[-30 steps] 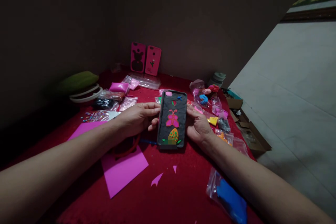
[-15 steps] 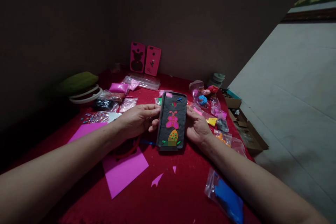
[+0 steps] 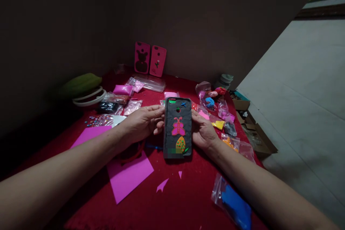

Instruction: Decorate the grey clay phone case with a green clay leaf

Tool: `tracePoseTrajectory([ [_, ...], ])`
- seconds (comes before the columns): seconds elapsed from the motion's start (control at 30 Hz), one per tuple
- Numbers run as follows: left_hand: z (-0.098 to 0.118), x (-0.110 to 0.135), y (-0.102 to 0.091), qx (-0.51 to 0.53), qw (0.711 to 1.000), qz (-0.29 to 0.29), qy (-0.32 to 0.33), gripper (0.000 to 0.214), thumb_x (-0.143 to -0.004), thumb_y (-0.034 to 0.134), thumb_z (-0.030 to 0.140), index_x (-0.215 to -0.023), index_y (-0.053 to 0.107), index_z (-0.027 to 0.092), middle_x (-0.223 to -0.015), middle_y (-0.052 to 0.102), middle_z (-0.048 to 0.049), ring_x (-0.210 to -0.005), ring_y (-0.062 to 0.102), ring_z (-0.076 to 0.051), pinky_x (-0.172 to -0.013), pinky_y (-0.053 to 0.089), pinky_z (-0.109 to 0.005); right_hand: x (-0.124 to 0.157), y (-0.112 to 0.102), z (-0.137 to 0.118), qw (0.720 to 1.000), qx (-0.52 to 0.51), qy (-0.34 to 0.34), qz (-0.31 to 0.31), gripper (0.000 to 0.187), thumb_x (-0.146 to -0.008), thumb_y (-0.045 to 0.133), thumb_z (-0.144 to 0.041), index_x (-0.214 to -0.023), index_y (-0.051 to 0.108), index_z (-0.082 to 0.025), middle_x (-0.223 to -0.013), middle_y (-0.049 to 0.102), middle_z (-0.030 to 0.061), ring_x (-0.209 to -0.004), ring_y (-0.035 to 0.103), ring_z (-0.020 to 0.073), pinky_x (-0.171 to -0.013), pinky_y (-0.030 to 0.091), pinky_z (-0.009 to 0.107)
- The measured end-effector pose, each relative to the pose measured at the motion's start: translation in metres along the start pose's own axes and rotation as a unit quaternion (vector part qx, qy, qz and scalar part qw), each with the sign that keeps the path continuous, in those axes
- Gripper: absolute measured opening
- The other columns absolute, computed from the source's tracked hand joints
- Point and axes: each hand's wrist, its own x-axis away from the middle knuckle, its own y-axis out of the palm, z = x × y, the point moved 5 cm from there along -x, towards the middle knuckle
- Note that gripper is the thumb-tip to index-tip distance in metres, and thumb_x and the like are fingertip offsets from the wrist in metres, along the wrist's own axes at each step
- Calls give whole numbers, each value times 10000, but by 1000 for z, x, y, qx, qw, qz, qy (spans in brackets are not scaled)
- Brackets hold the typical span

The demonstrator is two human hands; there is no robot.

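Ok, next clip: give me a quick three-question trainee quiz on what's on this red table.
1. True or false: both the left hand and the right hand grip the dark phone case.
2. What pink figure sits in the middle of that case: A a butterfly, B a star, C a heart?
3. How many pink phone cases lean against the back wall?

Key:
1. True; one hand holds each long edge.
2. A.
3. Two, side by side.
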Motion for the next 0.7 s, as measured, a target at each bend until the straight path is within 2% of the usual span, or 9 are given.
tracePoseTrajectory([
  [0.23, 0, 0, -1, -7, 1000, 10, -2, 167, -864, 746, 260, -817, 680, 115, -536, 515, 26, -426, 436, -75, -375, 392, -157, 5, 8, 2, 1000, -7, 10, 7, 196, -797, 736, -249, -982, 767, -193, -992, 806, 66, -893, 741, 223, -945, 558, 419],
  [0.37, 0, -1, 0, -11, 1000, 11, -7, 155, -886, 722, 257, -812, 662, 135, -514, 497, 32, -422, 419, -78, -388, 389, -157, 6, 8, 1, 1000, -13, 5, 18, 153, -806, 727, -239, -951, 765, -208, -949, 807, 44, -854, 737, 211, -896, 575, 399],
  [0.57, 0, -1, 0, -8, 1000, 4, -13, 168, -890, 718, 258, -795, 655, 135, -520, 491, 28, -428, 422, -78, -393, 382, -153, 6, 6, 3, 999, -17, 31, 9, 210, -825, 732, -309, -1000, 750, -194, -1058, 795, 84, -951, 732, 241, -998, 528, 460],
  [0.7, 0, 0, 1, -1, 1000, 0, -17, 182, -883, 718, 242, -754, 654, 131, -508, 496, 20, -427, 438, -84, -391, 400, -159, 6, 4, 1, 999, -26, 17, 6, 211, -822, 748, -314, -989, 752, -185, -1034, 795, 71, -945, 724, 228, -993, 531, 424],
])
